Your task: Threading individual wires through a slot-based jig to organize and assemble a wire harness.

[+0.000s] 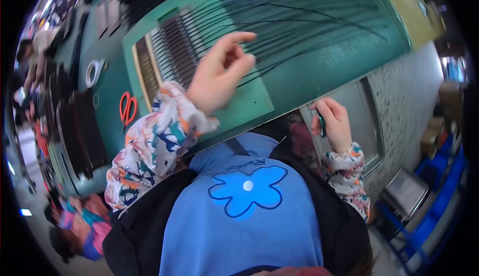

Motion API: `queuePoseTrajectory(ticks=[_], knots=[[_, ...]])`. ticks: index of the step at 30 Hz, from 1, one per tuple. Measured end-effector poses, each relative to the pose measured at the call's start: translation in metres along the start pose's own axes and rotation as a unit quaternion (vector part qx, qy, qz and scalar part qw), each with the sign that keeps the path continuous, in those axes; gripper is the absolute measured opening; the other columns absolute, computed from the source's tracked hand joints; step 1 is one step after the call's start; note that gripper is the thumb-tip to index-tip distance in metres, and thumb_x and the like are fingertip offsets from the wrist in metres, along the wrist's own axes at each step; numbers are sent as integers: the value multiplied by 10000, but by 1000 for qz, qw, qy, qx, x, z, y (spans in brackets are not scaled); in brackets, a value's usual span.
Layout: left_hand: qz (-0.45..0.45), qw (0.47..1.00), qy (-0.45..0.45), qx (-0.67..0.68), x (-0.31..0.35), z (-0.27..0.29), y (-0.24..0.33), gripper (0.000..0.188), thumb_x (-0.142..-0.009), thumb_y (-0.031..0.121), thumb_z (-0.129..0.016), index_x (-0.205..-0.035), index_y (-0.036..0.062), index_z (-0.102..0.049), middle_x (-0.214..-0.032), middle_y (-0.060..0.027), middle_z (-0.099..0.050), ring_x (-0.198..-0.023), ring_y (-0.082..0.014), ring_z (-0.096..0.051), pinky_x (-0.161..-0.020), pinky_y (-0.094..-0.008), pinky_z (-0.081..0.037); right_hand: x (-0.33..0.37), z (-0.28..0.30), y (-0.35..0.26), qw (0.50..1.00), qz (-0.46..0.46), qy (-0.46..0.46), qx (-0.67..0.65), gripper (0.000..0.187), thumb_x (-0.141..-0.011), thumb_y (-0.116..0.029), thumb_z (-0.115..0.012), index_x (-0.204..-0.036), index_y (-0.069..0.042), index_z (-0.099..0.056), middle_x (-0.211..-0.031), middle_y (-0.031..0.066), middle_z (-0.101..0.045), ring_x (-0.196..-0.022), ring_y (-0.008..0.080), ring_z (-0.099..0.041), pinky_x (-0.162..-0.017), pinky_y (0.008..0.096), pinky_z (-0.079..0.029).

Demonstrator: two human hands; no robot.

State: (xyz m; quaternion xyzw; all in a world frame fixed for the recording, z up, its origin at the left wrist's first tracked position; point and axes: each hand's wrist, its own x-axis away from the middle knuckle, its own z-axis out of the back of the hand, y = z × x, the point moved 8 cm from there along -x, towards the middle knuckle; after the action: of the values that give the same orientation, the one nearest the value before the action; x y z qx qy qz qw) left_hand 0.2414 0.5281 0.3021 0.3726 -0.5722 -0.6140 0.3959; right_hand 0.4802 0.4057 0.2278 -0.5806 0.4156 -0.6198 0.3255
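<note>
My left hand (219, 71) is raised over the green work table (319, 51), fingers pinched on thin black cords (299, 31) that fan out across the tabletop. A rack of black strips (172, 51) lies just left of that hand. My right hand (332, 121) sits at the table's near edge, closed around a small green-handled tool (321, 125); what kind of tool it is cannot be made out. Both sleeves are patterned in many colours.
Orange-handled scissors (127, 109) and a roll of tape (93, 72) lie on the table's left part. A grey drawer front (364, 121) is beside my right hand. Blue crates (439, 196) and a metal tray (406, 191) stand at the lower right. Other people are at the far left.
</note>
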Motion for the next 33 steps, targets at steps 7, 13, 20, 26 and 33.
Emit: queuePoseTrajectory(ticks=[7,13,20,26,33], knots=[[-1,989,-84,-120,-76,0,-21,315,-924,95,-618,-1235,50,-603,-894,43,-506,-814,-53,-483,-765,-203,-416,-3,21,30,998,-56,30,-25,320,-1017,-285,-496,-888,-15,-608,-556,39,-561,-449,104,-536,-422,227,-414],[-101,957,-165,-214,-126,25,-28,249,-934,80,-613,-1177,29,-624,-1140,-50,-595,-1025,-132,-573,-911,-264,-458,-15,1,36,996,-79,30,-2,343,-947,-320,-554,-823,-15,-651,-660,68,-645,-525,120,-591,-492,284,-489],[-192,841,-200,-465,-245,84,-79,339,-895,105,-640,-1226,50,-597,-1156,-125,-571,-1068,-248,-571,-914,-348,-465,-41,-3,10,983,29,19,180,285,-839,-197,-529,-718,-17,-714,-641,90,-703,-583,172,-681,-606,333,-534],[-183,816,-191,-514,-277,59,-103,450,-871,174,-687,-1291,66,-568,-1160,-152,-572,-1036,-260,-570,-899,-361,-459,-27,15,-13,966,-4,43,253,276,-839,-183,-529,-755,-22,-736,-663,94,-714,-646,161,-695,-640,312,-535],[-173,827,-127,-519,-255,105,-119,527,-883,303,-696,-1311,27,-560,-1203,-183,-580,-1002,-249,-607,-897,-355,-489,-58,4,10,924,26,14,382,448,-877,-399,-540,-736,-15,-723,-664,130,-678,-645,257,-675,-657,430,-530]])
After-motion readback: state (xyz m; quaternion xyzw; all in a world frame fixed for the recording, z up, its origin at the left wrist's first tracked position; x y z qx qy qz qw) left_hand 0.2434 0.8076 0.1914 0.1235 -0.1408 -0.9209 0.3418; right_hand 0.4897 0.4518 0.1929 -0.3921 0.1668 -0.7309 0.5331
